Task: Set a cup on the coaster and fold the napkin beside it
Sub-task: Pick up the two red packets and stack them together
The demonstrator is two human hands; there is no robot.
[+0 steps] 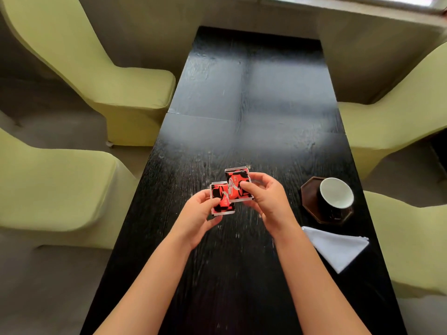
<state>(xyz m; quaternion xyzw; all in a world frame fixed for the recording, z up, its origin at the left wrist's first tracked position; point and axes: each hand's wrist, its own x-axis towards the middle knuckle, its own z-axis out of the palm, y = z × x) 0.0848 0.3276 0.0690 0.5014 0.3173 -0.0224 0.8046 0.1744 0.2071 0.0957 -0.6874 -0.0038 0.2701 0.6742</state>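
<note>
A dark cup [336, 197] with a white inside stands on a brown octagonal coaster [308, 197] at the right side of the table. Just in front of the coaster lies a white napkin [338, 247], folded into a triangle. Over the middle of the table both hands hold a red-and-black foil packet [229, 192], which is torn or twisted into two halves. My left hand [198, 213] pinches its lower left half. My right hand [266, 197] pinches its upper right half.
The long black wooden table [242, 105] runs away from me. Yellow-green upholstered chairs flank it, two on the left [108, 93] and two on the right [399, 122]. A window ledge crosses the far end.
</note>
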